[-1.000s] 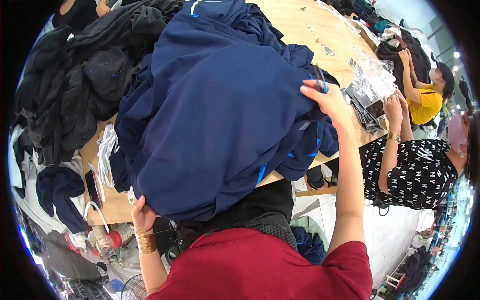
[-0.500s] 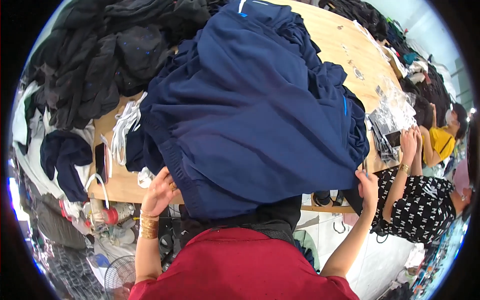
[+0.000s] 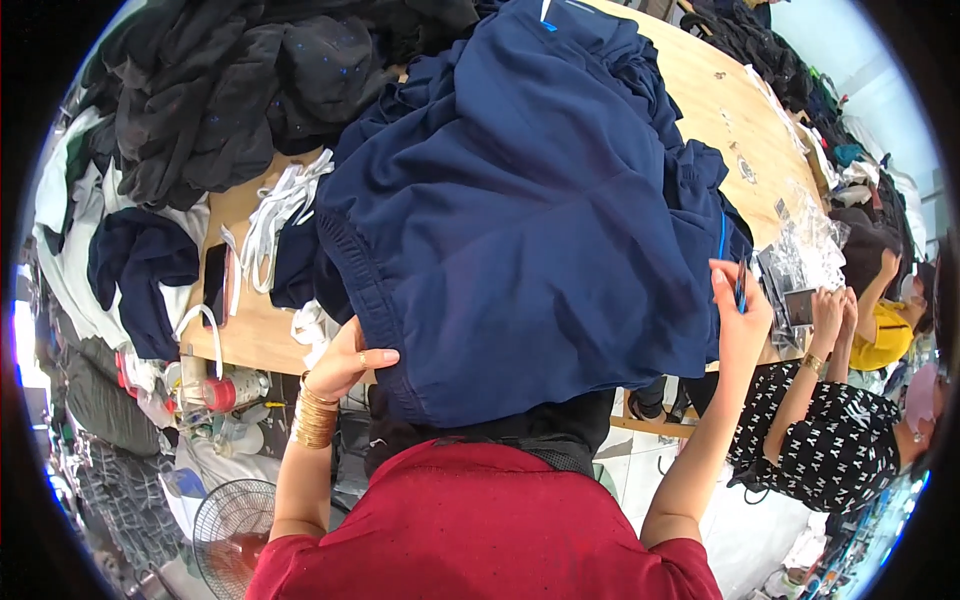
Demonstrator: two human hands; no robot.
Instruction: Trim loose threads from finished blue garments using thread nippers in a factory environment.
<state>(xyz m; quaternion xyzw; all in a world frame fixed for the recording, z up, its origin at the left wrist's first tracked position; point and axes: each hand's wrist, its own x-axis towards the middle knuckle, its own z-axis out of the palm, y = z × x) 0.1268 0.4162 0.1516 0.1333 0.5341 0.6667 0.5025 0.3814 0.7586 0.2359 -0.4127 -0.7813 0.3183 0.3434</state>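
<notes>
Navy shorts or trousers point(image 3: 540, 240) with a gathered elastic waistband lie spread over the near part of the table, their lower edge hanging toward my body. At the waistband, my left hand point(image 3: 345, 362) is closed on the cloth, thumb on top and fingers underneath. My right hand point(image 3: 742, 310) is beside the garment's right edge, closed around small blue thread snips point(image 3: 740, 287) whose points stick upward. Its thumb and fingertips are close to the cloth; whether they touch it I cannot tell.
Black garments point(image 3: 230, 100) are heaped at the far left of the wooden table point(image 3: 705, 85). White cords point(image 3: 285, 215) and a phone point(image 3: 215, 283) lie left of the navy garment. Clear plastic bags point(image 3: 805, 240) are at right by a co-worker's hands point(image 3: 830, 312). A fan point(image 3: 235, 540) stands lower left.
My right hand has left the garment's lower right corner and risen along its right edge, the snips now upright. My left thumb has come down over the waistband. The whole view has shifted slightly.
</notes>
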